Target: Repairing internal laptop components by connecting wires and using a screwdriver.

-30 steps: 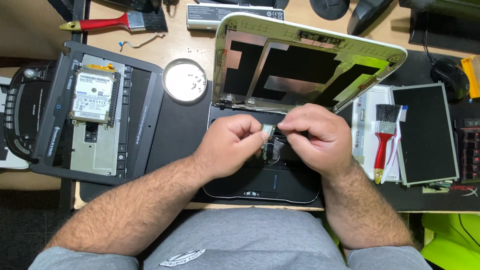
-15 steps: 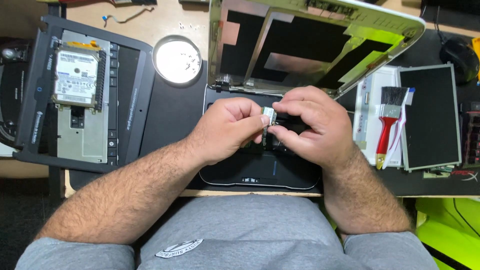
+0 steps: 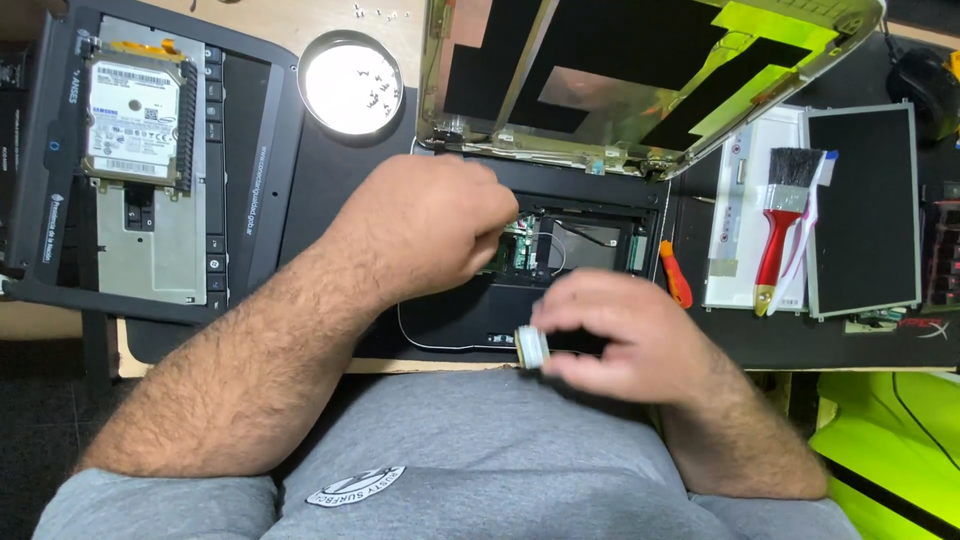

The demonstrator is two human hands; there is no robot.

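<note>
Pinching a small whitish ring-shaped roll (image 3: 531,347), perhaps tape, the right hand (image 3: 630,335) hovers closest to the body, over the front edge of the opened laptop base (image 3: 455,320); its thumb and fingertips close on the roll while the other fingers curl loosely. Just beyond, the left hand (image 3: 425,225) is bunched over the exposed inside of the base, fingertips pressed together at the edge of a green circuit board (image 3: 520,245); whether they grip anything there cannot be told. An orange-handled screwdriver (image 3: 677,275) lies on the mat right of the base. Behind the hands, the laptop's gutted lid shell (image 3: 640,80) stands tilted open, lined with black and yellow-green patches. Right of it lie a red-handled brush (image 3: 782,225) on a pale panel back (image 3: 740,210) and a dark screen panel (image 3: 862,210). To the left, a round metal dish (image 3: 352,82) holds tiny screws, and farther left a hard drive (image 3: 133,122) sits on an upturned black laptop cover (image 3: 250,180).
</note>
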